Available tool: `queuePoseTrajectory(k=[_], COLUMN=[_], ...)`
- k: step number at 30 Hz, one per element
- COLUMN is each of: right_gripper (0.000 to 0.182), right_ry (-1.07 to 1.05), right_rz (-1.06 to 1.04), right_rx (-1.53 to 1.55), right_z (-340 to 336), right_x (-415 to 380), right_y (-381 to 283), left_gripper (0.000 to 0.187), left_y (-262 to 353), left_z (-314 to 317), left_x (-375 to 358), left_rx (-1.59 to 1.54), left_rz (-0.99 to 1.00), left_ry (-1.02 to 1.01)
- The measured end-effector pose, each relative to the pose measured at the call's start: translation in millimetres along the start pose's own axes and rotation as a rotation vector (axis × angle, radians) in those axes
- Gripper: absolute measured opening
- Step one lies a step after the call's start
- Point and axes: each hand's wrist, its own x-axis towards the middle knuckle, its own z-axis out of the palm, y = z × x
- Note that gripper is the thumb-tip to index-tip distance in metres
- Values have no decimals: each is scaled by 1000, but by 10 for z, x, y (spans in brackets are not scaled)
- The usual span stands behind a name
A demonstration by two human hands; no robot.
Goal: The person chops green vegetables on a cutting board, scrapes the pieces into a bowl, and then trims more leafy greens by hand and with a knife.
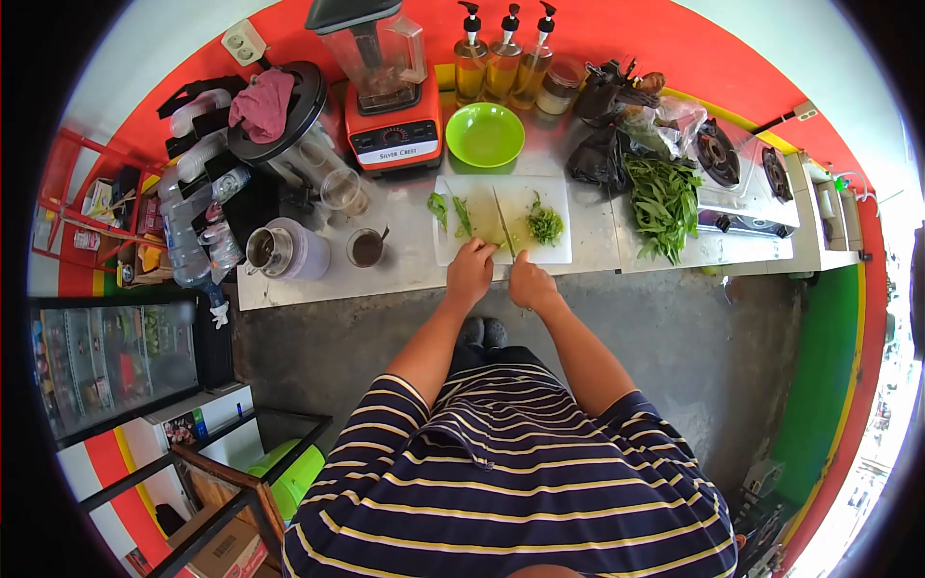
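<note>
A white cutting board (549,193) lies on the steel counter. My right hand (530,281) is closed round the handle of a knife (503,220), whose blade points away from me across the board. Just left of it, my left hand (472,273) rests at the board's near edge, fingers bent together by the blade; what they hold, if anything, is too small to tell. Chopped greens (545,224) form a pile right of the knife. Uncut green pieces (462,216) and a leaf (437,207) lie on the left part of the board.
Behind the board sits a green bowl (485,135), beside a red blender (395,130) and pump bottles (503,60). A glass of dark liquid (365,248) and a steel-topped jug (289,249) stand left. Leafy greens (665,207), a black bag (599,159) and a stove (747,223) are right.
</note>
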Motion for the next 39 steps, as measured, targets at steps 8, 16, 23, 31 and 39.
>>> queuePoseTrajectory(k=[8, 16, 23, 31, 39], right_gripper=[37, 34, 36, 33, 34], right_ry=[71, 100, 90, 98, 63], right_rz=[24, 80, 18, 70, 12], right_rx=[-4, 55, -38, 14, -45], right_z=[196, 298, 156, 335, 210], right_x=[9, -54, 83, -136, -55], right_y=[-109, -113, -79, -143, -77], left_gripper=[19, 20, 18, 17, 14], left_y=[-195, -188, -197, -227, -245], left_z=[-98, -60, -87, -61, -40], left_x=[130, 115, 88, 94, 93], left_rx=[64, 106, 127, 88, 88], left_rz=[291, 305, 288, 295, 305], left_ry=[30, 105, 90, 97, 133])
